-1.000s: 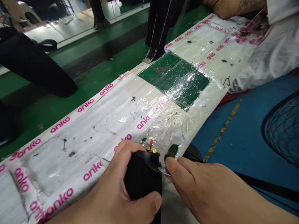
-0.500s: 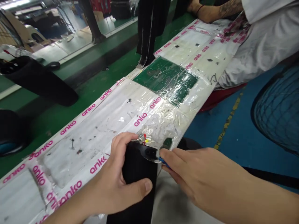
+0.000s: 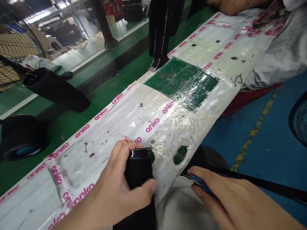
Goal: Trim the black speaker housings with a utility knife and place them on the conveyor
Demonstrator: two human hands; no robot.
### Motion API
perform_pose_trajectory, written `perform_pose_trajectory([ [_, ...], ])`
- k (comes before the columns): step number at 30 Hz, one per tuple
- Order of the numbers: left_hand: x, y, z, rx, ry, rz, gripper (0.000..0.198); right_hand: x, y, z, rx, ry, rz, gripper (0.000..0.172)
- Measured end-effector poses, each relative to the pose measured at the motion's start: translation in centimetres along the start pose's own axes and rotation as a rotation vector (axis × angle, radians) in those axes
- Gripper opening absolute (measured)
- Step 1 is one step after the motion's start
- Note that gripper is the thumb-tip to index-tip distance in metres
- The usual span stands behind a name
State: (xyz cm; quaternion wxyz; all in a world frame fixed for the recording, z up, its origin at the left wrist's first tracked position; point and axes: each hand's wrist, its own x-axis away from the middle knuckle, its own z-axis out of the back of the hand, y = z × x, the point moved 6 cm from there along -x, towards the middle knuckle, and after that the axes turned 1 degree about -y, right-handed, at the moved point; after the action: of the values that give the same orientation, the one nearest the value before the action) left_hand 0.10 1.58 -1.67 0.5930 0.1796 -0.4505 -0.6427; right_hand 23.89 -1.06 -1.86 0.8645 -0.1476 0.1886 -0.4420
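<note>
A black cylinder (image 3: 139,172) stands near the bottom middle, its rim turned up, and my left hand (image 3: 127,179) is wrapped round its upper part. Small red and yellow wire ends (image 3: 126,140) show just behind my left fingers. To the right, apart from the cylinder, my right hand (image 3: 216,191) grips a blue-handled tool (image 3: 201,183). The tool's thin tip is hard to make out.
A work surface (image 3: 120,118) covered with taped white sheeting runs diagonally. Another black cylinder (image 3: 59,92) and a round black object (image 3: 21,137) lie on the green bench at left. A person's arm (image 3: 235,6) rests at the top right.
My right hand with the blue tool has moved away from the cylinder's rim to the right. The cylinder's top has turned, and the wire ends now show further left. The camera view has shifted.
</note>
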Motion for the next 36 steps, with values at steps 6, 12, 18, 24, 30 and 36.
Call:
perform_pose_trajectory([
  [6, -2.5, -0.7, -1.5, 0.575, -0.337, -0.201, 0.054, -1.7, -2.1, -0.9, -0.110, 0.029, 0.077, 0.026],
  [12, -3.0, -1.3, -0.1, 0.305, -0.332, -0.213, 0.047, -1.5, -1.5, -1.5, -0.094, 0.022, 0.047, 0.024],
  [18, -2.3, -1.2, -0.5, 0.365, -0.281, -0.233, 0.069, -1.8, -1.4, -2.0, -0.051, -0.016, 0.077, 0.025],
  [24, -2.7, -0.3, -1.4, 0.330, -0.253, -0.263, 0.063, -2.9, -2.0, -1.3, 0.051, 0.042, 0.098, 0.028],
  [30, -2.2, -0.9, 0.5, 0.098, -0.236, -0.189, 0.078, -3.4, -1.6, -1.6, 0.043, 0.013, 0.075, 0.028],
  [36, -0.8, 0.2, 3.5, -0.284, -0.131, -0.164, 0.072, -2.6, -0.3, -0.8, 0.027, 0.063, 0.020, 0.027],
])
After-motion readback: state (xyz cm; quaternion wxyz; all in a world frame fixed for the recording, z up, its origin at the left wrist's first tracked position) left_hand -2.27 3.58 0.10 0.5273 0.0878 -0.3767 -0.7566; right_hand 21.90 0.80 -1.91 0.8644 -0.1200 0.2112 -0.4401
